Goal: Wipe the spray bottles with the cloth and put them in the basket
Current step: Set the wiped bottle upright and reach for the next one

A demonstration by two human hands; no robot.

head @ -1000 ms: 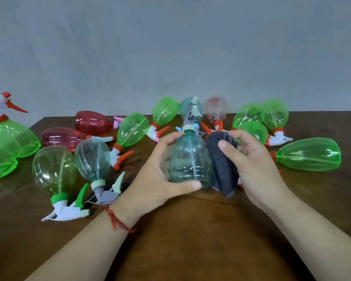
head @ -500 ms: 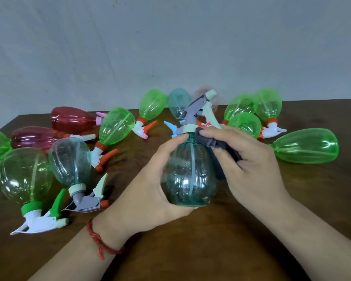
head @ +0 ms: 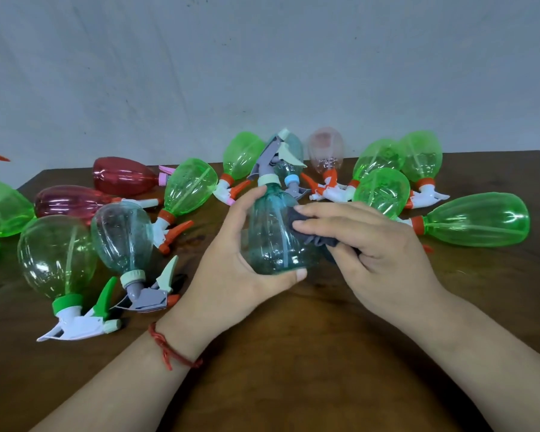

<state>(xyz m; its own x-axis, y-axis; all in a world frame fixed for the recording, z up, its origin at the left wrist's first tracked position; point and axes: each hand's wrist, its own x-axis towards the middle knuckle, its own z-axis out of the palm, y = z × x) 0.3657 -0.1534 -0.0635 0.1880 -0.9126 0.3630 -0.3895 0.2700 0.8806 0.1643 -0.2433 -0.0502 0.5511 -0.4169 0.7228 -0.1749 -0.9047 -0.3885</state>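
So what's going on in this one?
A person is partway through wiping a bottle. The left hand grips a teal spray bottle upright just above the wooden table, while the right hand holds a dark grey cloth against the bottle's right side. The other spray bottles, green, red and teal, lie scattered across the table behind and to the left. No basket shows in this view.

soft even light, glare on bottles (head: pixel 476 219), slight wide-angle bowing
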